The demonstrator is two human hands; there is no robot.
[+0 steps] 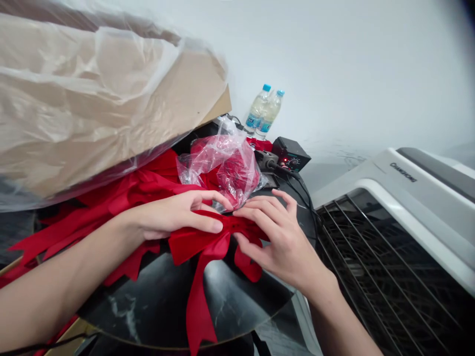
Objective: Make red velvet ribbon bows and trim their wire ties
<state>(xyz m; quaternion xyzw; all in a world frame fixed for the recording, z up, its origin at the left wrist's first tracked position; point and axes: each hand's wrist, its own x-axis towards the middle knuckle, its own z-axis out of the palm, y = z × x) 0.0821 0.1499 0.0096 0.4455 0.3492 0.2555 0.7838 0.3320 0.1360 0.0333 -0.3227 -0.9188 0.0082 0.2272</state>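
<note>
A red fabric bow point(193, 242) lies over the round black marbled table point(156, 301), with one forked ribbon tail hanging past the front edge. My left hand point(185, 212) is closed on the bow's left side, its thumb across the top near the centre. On the right loop, my right hand point(274, 227) has its thumb below and fingers above, pinching the fabric. More red ribbon bows point(137, 188) are heaped at the left, partly under my left forearm. Just beyond my hands sits a clear plastic bag point(233, 168) with red material inside.
A big cardboard box point(92, 99) wrapped in clear plastic fills the back left. Two water bottles point(261, 113) and a black control box point(291, 154) with cables stand behind. A white heater point(374, 198) with a wire grille is at the right.
</note>
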